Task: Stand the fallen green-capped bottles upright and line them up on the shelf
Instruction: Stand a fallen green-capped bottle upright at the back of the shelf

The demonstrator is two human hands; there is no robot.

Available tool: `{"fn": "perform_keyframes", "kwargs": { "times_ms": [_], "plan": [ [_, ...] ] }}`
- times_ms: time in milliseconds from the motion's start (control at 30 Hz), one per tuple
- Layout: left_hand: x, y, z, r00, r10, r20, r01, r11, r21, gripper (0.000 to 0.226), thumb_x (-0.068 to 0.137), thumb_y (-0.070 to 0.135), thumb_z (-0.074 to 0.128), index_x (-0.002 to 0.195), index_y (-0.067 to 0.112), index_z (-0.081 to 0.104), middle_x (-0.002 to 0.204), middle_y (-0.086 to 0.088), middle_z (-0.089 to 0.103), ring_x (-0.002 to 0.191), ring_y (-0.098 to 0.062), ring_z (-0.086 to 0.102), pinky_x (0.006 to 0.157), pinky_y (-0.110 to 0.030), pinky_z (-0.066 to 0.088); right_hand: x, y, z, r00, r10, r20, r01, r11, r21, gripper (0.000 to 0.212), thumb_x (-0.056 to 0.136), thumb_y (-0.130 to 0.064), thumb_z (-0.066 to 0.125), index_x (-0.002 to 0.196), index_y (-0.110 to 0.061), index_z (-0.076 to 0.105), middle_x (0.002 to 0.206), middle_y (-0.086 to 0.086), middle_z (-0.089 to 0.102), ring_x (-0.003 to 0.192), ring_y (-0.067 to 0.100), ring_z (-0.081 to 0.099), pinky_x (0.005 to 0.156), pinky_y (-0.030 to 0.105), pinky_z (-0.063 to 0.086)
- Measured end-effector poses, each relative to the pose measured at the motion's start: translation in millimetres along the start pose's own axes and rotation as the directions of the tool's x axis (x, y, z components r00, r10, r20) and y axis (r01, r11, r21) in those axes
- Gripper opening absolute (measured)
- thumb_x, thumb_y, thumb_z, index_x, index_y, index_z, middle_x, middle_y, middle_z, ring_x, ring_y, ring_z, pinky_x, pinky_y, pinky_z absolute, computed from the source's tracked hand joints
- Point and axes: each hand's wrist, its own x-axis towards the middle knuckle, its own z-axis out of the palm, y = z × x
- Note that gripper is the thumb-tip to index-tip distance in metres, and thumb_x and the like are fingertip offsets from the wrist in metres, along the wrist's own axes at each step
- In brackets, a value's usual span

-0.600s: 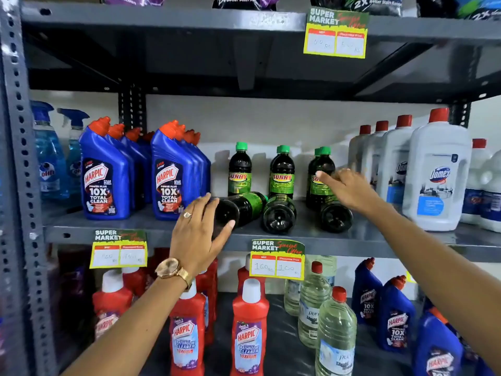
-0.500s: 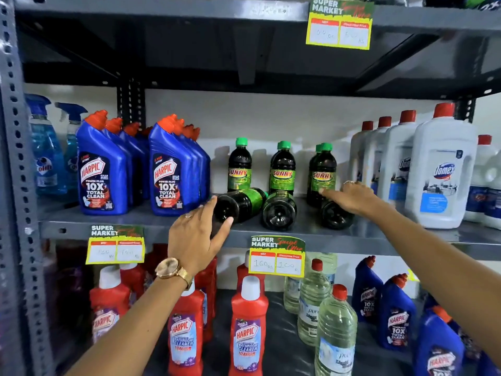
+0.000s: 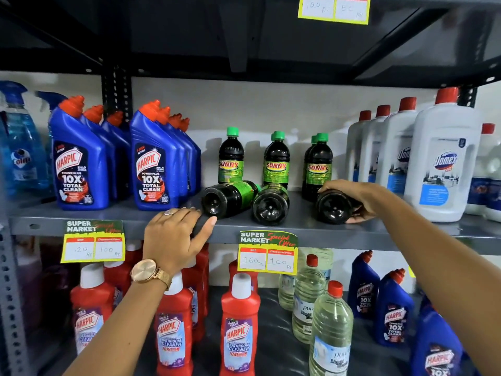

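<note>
Grey shelf (image 3: 298, 226), right hand (image 3: 360, 198) fingers wrapping fallen bottle (image 3: 332, 208) (base outward), left hand (image 3: 173, 237) spread loose

Bright, even light; edges bowed and soft.

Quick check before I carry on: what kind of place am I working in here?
Most likely a supermarket's cleaning-products aisle. Yellow paper price tags printed "Super Market" hang on the grey metal shelf, and identical blue Harpic cleaner bottles and white red-capped Domex jugs stand in rows.
</note>
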Motion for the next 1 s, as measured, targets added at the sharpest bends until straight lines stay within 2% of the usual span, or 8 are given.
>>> {"fn": "perform_keyframes", "kwargs": {
  "times_ms": [167, 267, 400, 533, 633, 767, 867, 1000],
  "plan": [
    [0, 2, 7, 0.998, -0.019, -0.068, 0.019, 1.0, 0.007, 0.049, 0.091, 0.046, 0.044, 0.077, 0.01, 0.074, 0.075, -0.005, 0.075, 0.069, -0.027, 0.069, 0.064, -0.034, 0.049, 7, 23, 12, 0.935, -0.248, -0.254, 0.322, 0.892, 0.317, 0.044, 0.075, -0.049, 0.073, 0.095, -0.012, 0.061, 0.087, 0.008, 0.066, 0.071, 0.017, 0.062, 0.05, 0.024, 0.048],
    [0, 2, 11, 0.996, -0.015, -0.093, 0.019, 0.999, 0.037, 0.048, 0.092, 0.044, 0.044, 0.076, 0.01, 0.072, 0.071, -0.005, 0.073, 0.065, -0.028, 0.068, 0.062, -0.036, 0.048, 10, 25, 20, 0.764, -0.414, -0.494, 0.548, 0.821, 0.16, 0.048, 0.073, -0.048, 0.075, 0.099, -0.011, 0.06, 0.1, 0.01, 0.068, 0.085, 0.024, 0.064, 0.073, 0.032, 0.054],
    [-2, 3, 14, 0.99, -0.022, -0.139, 0.028, 0.998, 0.048, 0.048, 0.094, 0.042, 0.042, 0.078, 0.008, 0.071, 0.072, -0.007, 0.072, 0.066, -0.031, 0.064, 0.065, -0.039, 0.042, 10, 24, 24, 0.618, -0.598, -0.511, 0.637, 0.761, -0.121, 0.071, 0.07, -0.037, 0.083, 0.121, -0.005, 0.045, 0.11, 0.009, 0.061, 0.098, 0.024, 0.057, 0.091, 0.041, 0.05],
    [-6, 9, 17, 0.985, -0.086, -0.149, 0.09, 0.996, 0.026, 0.048, 0.096, 0.042, 0.037, 0.08, 0.008, 0.068, 0.074, -0.008, 0.069, 0.07, -0.032, 0.058, 0.071, -0.042, 0.037, 13, 23, 24, 0.665, -0.58, -0.47, 0.635, 0.771, -0.052, 0.079, 0.071, -0.029, 0.086, 0.129, -0.003, 0.038, 0.12, 0.013, 0.064, 0.11, 0.031, 0.062, 0.098, 0.046, 0.05],
    [-7, 10, 16, 0.986, -0.089, -0.139, 0.091, 0.996, 0.009, 0.047, 0.096, 0.042, 0.039, 0.081, 0.008, 0.068, 0.076, -0.008, 0.07, 0.071, -0.032, 0.058, 0.071, -0.041, 0.036, 17, 26, 21, 0.73, -0.538, -0.42, 0.626, 0.774, 0.097, 0.084, 0.069, -0.024, 0.088, 0.131, -0.006, 0.035, 0.116, 0.005, 0.063, 0.109, 0.025, 0.063, 0.095, 0.035, 0.05],
    [-7, 10, 14, 0.987, -0.095, -0.13, 0.094, 0.996, -0.01, 0.046, 0.095, 0.041, 0.041, 0.082, 0.007, 0.069, 0.076, -0.008, 0.07, 0.071, -0.031, 0.058, 0.072, -0.041, 0.036, 22, 31, 16, 0.843, -0.465, -0.27, 0.533, 0.791, 0.301, 0.058, 0.072, -0.004, 0.08, 0.121, 0.001, 0.05, 0.118, 0.02, 0.069, 0.111, 0.03, 0.066, 0.102, 0.04, 0.05],
    [-6, 11, 13, 0.988, -0.108, -0.113, 0.107, 0.994, -0.016, 0.046, 0.094, 0.042, 0.041, 0.083, 0.007, 0.069, 0.076, -0.008, 0.07, 0.072, -0.032, 0.059, 0.072, -0.041, 0.036, 22, 33, 16, 0.826, -0.495, -0.27, 0.553, 0.805, 0.214, 0.052, 0.071, 0.0, 0.079, 0.12, 0.001, 0.061, 0.112, 0.022, 0.072, 0.107, 0.031, 0.067, 0.103, 0.045, 0.05],
    [-6, 13, 10, 0.988, -0.136, -0.075, 0.133, 0.99, -0.037, 0.047, 0.093, 0.043, 0.04, 0.083, 0.008, 0.07, 0.077, -0.006, 0.071, 0.075, -0.031, 0.06, 0.074, -0.039, 0.036, 21, 29, 21, 0.764, -0.54, -0.353, 0.582, 0.813, 0.018, 0.083, 0.064, -0.023, 0.092, 0.132, -0.005, 0.05, 0.125, 0.01, 0.064, 0.115, 0.026, 0.06, 0.098, 0.033, 0.047]
  ]
}}
